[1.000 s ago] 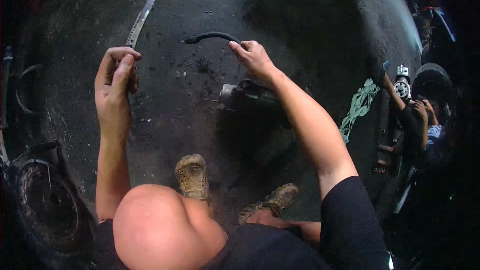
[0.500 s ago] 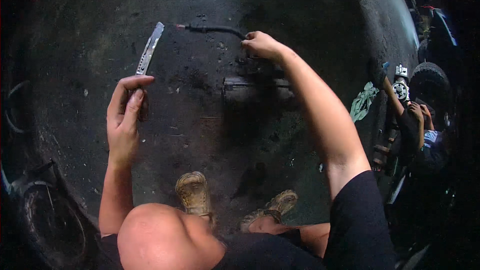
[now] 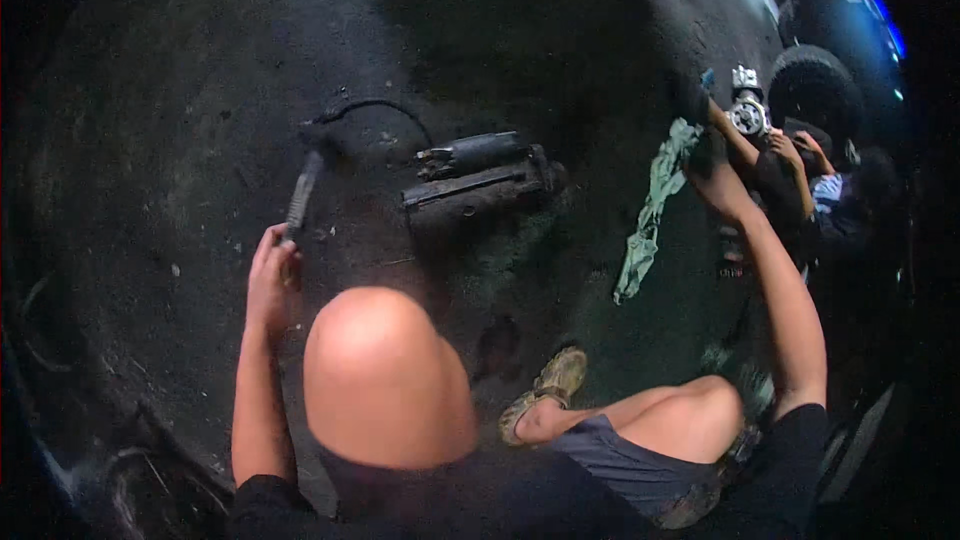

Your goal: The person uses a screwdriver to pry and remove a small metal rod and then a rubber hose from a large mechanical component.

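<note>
My left hand (image 3: 274,280) is closed around a metal snap-off utility knife (image 3: 301,198) that points away from me. At the right, my right hand (image 3: 718,185) reaches low and meets the edge of a pale green cloth (image 3: 652,210), which is stretched out lengthwise. The fingers are in shadow, but they appear to grip the cloth. Between my hands, a dark two-cylinder part resembling a starter motor (image 3: 470,190) lies on the floor. From its far left end a black cable (image 3: 385,104) curves out and lies near the knife tip.
Dark, stained floor (image 3: 200,140) surrounds the part. Past my right hand, another person's hands (image 3: 785,148) work at a silver metal assembly (image 3: 746,115) beside a black tyre (image 3: 815,90). A wheel (image 3: 140,485) stands at the lower left. My knees and one shoe (image 3: 560,375) are in front.
My right hand has let go of the black cable and moved right to the cloth, which has gone from bunched to stretched. The left hand keeps the knife, now lower in view.
</note>
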Demonstrator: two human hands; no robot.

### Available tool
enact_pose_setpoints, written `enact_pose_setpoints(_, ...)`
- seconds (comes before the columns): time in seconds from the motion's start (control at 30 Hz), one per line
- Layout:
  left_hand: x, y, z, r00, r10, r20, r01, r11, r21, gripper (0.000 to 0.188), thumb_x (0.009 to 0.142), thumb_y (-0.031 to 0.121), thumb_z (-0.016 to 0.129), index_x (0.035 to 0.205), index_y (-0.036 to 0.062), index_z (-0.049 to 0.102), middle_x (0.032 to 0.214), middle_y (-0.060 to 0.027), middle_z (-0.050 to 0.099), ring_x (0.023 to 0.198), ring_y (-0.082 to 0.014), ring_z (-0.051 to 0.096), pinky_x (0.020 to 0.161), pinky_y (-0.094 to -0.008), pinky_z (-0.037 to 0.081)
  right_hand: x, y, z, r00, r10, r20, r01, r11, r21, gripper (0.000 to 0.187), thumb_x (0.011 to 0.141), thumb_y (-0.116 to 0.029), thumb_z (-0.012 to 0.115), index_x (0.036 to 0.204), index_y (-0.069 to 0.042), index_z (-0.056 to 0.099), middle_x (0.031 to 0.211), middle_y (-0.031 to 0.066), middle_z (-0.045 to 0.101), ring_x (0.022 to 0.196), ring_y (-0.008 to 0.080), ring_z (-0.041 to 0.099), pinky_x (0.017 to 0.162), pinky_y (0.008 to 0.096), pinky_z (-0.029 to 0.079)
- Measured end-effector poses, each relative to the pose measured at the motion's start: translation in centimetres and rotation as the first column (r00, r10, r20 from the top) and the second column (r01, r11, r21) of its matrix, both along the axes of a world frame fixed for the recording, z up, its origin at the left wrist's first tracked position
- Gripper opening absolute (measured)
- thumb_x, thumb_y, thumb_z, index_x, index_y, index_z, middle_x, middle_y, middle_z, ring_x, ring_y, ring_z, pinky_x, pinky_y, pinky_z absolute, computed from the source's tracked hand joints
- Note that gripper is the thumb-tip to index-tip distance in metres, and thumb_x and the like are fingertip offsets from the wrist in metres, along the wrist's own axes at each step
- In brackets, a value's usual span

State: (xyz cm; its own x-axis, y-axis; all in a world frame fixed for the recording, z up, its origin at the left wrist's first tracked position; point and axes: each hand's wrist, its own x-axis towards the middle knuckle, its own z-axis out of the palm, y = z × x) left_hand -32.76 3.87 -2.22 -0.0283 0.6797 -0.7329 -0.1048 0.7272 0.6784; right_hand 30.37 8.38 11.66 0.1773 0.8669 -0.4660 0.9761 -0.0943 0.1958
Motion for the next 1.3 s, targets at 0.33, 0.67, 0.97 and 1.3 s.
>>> enact_pose_setpoints(0.33, -0.7, 11.1, 4.4, 0.845, -0.182, -0.502, 0.323, 0.923, 0.208, 0.033, 0.106, 0.04, 0.056, 0.104, 0.0077, 0.062, 0.081, 0.0078, 0.048, 0.069, -0.004, 0.04, 0.06, -0.0238, 0.031, -2.5, -25.8, -1.1, 0.648, -0.581, -0.493, 0.622, 0.777, -0.098, 0.021, 0.098, -0.01, 0.06, 0.114, -0.002, 0.069, 0.093, 0.0137, 0.075, 0.085, 0.0186, 0.071, 0.076, 0.034, 0.055)
enact_pose_setpoints(0.67, 11.4, 8.6, 10.8, 0.506, -0.657, -0.559, 0.766, 0.64, -0.06, 0.031, 0.098, 0.03, 0.069, 0.089, 0.0003, 0.069, 0.072, 0.0021, 0.056, 0.069, -0.0063, 0.048, 0.06, -0.0259, 0.038, -7.9, -22.9, -16.5, 0.218, -0.564, -0.796, 0.8, 0.571, -0.186, 0.02, 0.101, -0.01, 0.058, 0.117, -0.003, 0.067, 0.09, 0.006, 0.074, 0.076, 0.0104, 0.066, 0.068, 0.0283, 0.053)
enact_pose_setpoints(0.97, 17.2, -5.6, 0.3, 0.63, -0.673, -0.389, 0.642, 0.732, -0.227, 0.035, 0.101, 0.035, 0.061, 0.099, 0.0007, 0.057, 0.072, -0.0091, 0.059, 0.071, -0.0181, 0.06, 0.068, -0.039, 0.048, -4.8, -30.6, -20.3, 0.175, -0.602, -0.779, 0.859, 0.48, -0.178, 0.025, 0.1, -0.006, 0.057, 0.125, -0.007, 0.064, 0.089, 0.0058, 0.072, 0.077, 0.01, 0.066, 0.068, 0.0263, 0.054)
enact_pose_setpoints(1.3, 22.5, -7.9, -6.5, 0.856, -0.491, -0.163, 0.503, 0.863, 0.043, 0.023, 0.101, 0.026, 0.046, 0.106, 0.0059, 0.054, 0.08, -0.0109, 0.056, 0.075, -0.0259, 0.056, 0.074, -0.0397, 0.045, -7.1, -36.8, -24.9, -0.01, -0.63, -0.777, 0.878, 0.366, -0.308, 0.034, 0.098, -0.002, 0.057, 0.131, -0.006, 0.058, 0.089, 0.0055, 0.07, 0.073, 0.0109, 0.065, 0.068, 0.027, 0.056)
